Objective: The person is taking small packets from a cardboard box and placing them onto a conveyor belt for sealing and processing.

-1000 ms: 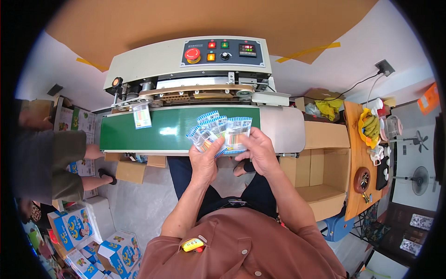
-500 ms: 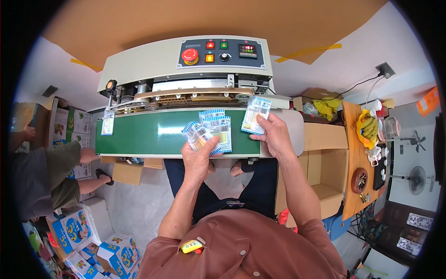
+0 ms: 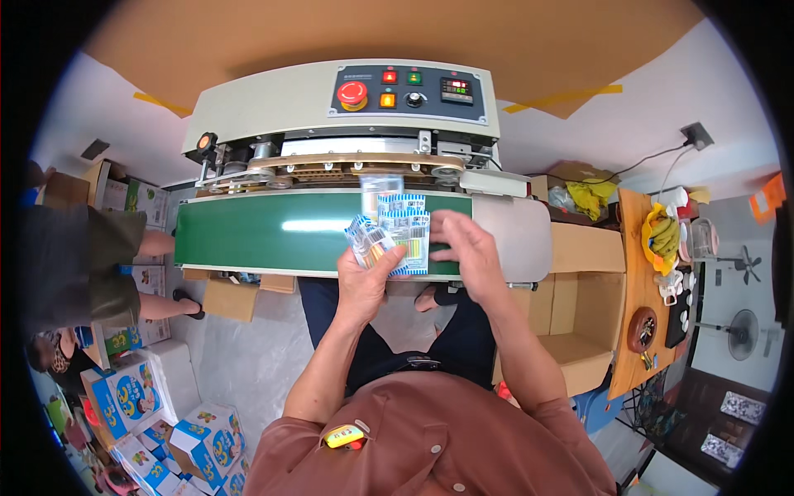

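Note:
Several small clear packets with blue-striped ends (image 3: 405, 236) are fanned out in my left hand (image 3: 364, 281), thumb pressed on top. Thin coloured sticks and a barcode show through or on them. Just right of the fan is my right hand (image 3: 467, 252), slightly blurred, its fingers apart and nothing seen in them. Behind the fan another packet (image 3: 380, 190), smeared by motion, hangs with its top at the belt sealing machine (image 3: 248, 107). The machine's green conveyor belt (image 3: 256, 231) runs beneath both hands.
A red stop button (image 3: 352, 95) and lit switches sit on the machine's panel. An open cardboard box (image 3: 583, 314) stands right, beside a wooden table (image 3: 624, 331) with bananas (image 3: 664, 236). Printed cartons (image 3: 132, 397) and another person (image 3: 116, 264) are at left.
My right hand has let go of its packet, now at the sealing band, and has moved toward the fan. The packet formerly at the belt's left end is out of sight.

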`<action>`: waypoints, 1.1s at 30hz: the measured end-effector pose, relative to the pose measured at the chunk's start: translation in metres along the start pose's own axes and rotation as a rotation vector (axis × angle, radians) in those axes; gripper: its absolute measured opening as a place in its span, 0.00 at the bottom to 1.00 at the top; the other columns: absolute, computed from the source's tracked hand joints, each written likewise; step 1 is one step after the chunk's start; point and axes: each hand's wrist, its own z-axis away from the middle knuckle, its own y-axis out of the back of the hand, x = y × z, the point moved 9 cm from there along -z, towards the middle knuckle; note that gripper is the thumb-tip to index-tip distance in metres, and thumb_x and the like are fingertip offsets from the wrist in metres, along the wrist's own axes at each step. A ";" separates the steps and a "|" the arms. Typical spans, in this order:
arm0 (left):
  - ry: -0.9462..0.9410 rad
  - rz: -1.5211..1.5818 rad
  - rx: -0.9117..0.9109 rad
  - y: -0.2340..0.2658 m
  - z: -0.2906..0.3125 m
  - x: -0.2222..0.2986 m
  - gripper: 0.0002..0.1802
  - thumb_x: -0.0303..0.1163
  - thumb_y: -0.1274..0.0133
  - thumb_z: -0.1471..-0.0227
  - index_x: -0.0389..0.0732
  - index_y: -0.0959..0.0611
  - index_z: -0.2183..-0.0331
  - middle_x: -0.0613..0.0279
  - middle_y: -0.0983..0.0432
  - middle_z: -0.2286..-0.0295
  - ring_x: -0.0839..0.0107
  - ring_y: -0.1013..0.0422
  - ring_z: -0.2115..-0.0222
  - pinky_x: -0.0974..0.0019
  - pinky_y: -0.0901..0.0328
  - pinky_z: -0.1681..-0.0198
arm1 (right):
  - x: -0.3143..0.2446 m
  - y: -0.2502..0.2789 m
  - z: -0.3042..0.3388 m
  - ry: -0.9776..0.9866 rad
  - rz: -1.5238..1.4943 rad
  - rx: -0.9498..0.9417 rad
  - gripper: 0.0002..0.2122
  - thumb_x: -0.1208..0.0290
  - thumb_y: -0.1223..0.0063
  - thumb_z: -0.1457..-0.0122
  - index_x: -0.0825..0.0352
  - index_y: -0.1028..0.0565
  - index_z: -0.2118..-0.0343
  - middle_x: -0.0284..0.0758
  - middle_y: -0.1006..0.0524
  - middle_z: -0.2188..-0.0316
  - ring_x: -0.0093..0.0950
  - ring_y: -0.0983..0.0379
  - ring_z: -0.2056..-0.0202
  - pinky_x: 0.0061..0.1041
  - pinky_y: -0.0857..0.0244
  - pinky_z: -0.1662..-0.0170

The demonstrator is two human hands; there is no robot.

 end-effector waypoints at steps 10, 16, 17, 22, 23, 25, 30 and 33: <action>-0.090 0.037 0.082 -0.009 0.007 -0.007 0.13 0.26 0.40 0.47 0.35 0.21 0.58 0.61 0.21 0.64 0.76 0.25 0.67 0.71 0.30 0.64 | 0.020 0.014 0.021 -0.027 0.109 0.132 0.09 0.72 0.43 0.40 0.71 0.23 0.61 0.34 0.21 0.68 0.19 0.25 0.70 0.19 0.27 0.67; -0.095 0.075 0.103 -0.006 0.005 -0.013 0.14 0.26 0.41 0.47 0.35 0.21 0.58 0.61 0.21 0.64 0.75 0.25 0.67 0.71 0.30 0.65 | 0.024 -0.002 0.022 -0.137 -0.107 -0.013 0.11 0.68 0.45 0.38 0.70 0.25 0.57 0.33 0.21 0.65 0.20 0.23 0.69 0.21 0.24 0.67; -0.096 0.063 0.099 -0.006 0.004 -0.013 0.14 0.26 0.41 0.47 0.35 0.21 0.57 0.61 0.21 0.63 0.75 0.25 0.67 0.71 0.29 0.65 | 0.026 -0.007 0.022 -0.181 -0.131 -0.059 0.12 0.68 0.46 0.37 0.70 0.25 0.56 0.33 0.21 0.65 0.21 0.23 0.68 0.22 0.24 0.67; -0.038 0.071 0.146 -0.004 0.001 -0.008 0.15 0.26 0.40 0.47 0.34 0.21 0.57 0.59 0.21 0.63 0.74 0.23 0.66 0.71 0.25 0.67 | 0.026 0.025 0.015 -0.155 0.007 0.040 0.13 0.68 0.47 0.37 0.70 0.25 0.55 0.34 0.21 0.64 0.22 0.22 0.67 0.22 0.23 0.67; -0.009 0.085 0.176 -0.001 0.001 -0.008 0.15 0.26 0.41 0.47 0.33 0.21 0.57 0.59 0.21 0.63 0.74 0.23 0.67 0.71 0.24 0.68 | 0.021 0.036 0.013 -0.133 -0.027 0.076 0.13 0.68 0.47 0.37 0.70 0.26 0.54 0.34 0.21 0.63 0.22 0.22 0.66 0.22 0.23 0.68; -0.009 0.073 0.186 0.004 0.000 -0.004 0.15 0.26 0.41 0.47 0.33 0.22 0.57 0.58 0.21 0.63 0.73 0.23 0.67 0.70 0.23 0.69 | 0.012 0.055 0.008 -0.089 -0.095 0.147 0.13 0.68 0.47 0.37 0.70 0.26 0.53 0.35 0.21 0.62 0.23 0.22 0.65 0.21 0.22 0.68; -0.004 0.032 0.173 0.004 -0.004 -0.001 0.15 0.27 0.41 0.47 0.33 0.22 0.57 0.57 0.22 0.63 0.71 0.22 0.67 0.70 0.22 0.70 | 0.007 0.065 -0.012 -0.161 -0.055 0.147 0.13 0.69 0.48 0.37 0.70 0.26 0.53 0.35 0.21 0.61 0.23 0.21 0.64 0.19 0.22 0.68; 0.005 0.019 0.151 0.002 -0.004 -0.001 0.15 0.27 0.41 0.46 0.33 0.22 0.57 0.56 0.21 0.63 0.71 0.22 0.67 0.70 0.22 0.70 | 0.011 0.054 -0.025 -0.213 -0.036 0.071 0.13 0.68 0.48 0.36 0.71 0.26 0.53 0.36 0.21 0.60 0.24 0.21 0.63 0.21 0.23 0.66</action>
